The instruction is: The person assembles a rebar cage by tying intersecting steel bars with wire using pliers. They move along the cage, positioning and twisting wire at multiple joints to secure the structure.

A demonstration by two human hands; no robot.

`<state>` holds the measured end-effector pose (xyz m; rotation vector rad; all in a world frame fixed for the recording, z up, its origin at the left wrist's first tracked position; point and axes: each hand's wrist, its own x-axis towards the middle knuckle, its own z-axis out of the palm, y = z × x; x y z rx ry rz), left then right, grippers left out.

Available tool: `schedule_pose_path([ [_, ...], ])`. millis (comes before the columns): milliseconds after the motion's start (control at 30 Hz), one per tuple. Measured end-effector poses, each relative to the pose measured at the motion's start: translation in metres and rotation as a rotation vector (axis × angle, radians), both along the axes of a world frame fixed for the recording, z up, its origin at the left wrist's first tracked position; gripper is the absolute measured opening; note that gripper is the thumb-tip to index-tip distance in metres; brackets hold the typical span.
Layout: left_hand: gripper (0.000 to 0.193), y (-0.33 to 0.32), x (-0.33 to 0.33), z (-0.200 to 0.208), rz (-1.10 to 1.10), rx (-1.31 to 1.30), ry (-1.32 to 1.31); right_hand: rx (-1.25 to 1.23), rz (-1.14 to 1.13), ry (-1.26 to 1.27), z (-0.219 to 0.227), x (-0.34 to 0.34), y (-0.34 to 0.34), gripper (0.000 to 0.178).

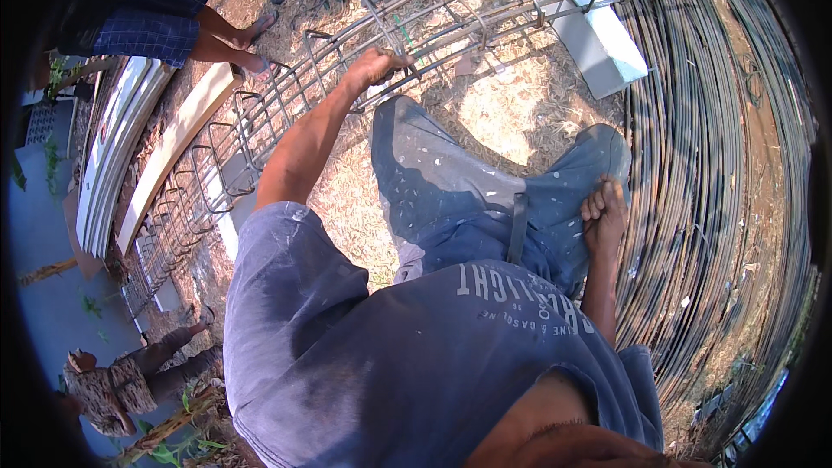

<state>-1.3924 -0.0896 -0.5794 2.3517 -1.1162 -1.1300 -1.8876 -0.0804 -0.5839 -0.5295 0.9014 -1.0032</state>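
Observation:
A long rebar cage (299, 85) of thin steel bars and square stirrups curves across the far side of the view. My left hand (374, 68) is closed around a steel stirrup (381, 19) at the cage, just beyond my left knee. Part of that stirrup is hidden by my fingers. On my right thigh, over the dark, paint-spotted trousers (451, 160), rests my right hand (604, 211) with its fingers curled in. Whatever may be inside those fingers cannot be seen.
Many long steel bars (676, 165) lie bundled along my right. A pale block (598, 52) supports the cage's right part. Boards (178, 134) lie at left. One person's legs (221, 39) stand beyond the cage; another person (113, 390) is at lower left.

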Motion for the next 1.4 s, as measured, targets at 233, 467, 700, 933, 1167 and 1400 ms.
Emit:
schedule_pose_path([
  [233,0.055,0.01,-0.013,-0.011,0.074,-0.069,-0.206,-0.035,0.209,0.481,0.008,0.042,-0.015,0.026],
  [467,0.057,0.007,0.002,-0.022,0.121,-0.06,-0.236,-0.157,0.702,0.566,-0.006,0.185,-0.029,0.048],
  [700,0.058,-0.001,-0.006,-0.021,0.166,-0.087,-0.253,0.192,0.601,0.238,-0.063,0.267,-0.054,0.051],
  [933,0.055,0.008,-0.015,-0.011,0.128,-0.168,-0.262,0.0,0.516,0.265,-0.081,0.322,-0.062,0.039],
  [1167,0.04,0.005,-0.03,-0.004,0.192,-0.025,-0.241,-0.171,0.575,0.311,-0.121,0.358,-0.09,0.026],
  [1400,0.051,0.011,-0.022,-0.011,0.178,-0.105,-0.197,-0.184,0.554,0.11,-0.143,0.373,-0.096,0.004],
])
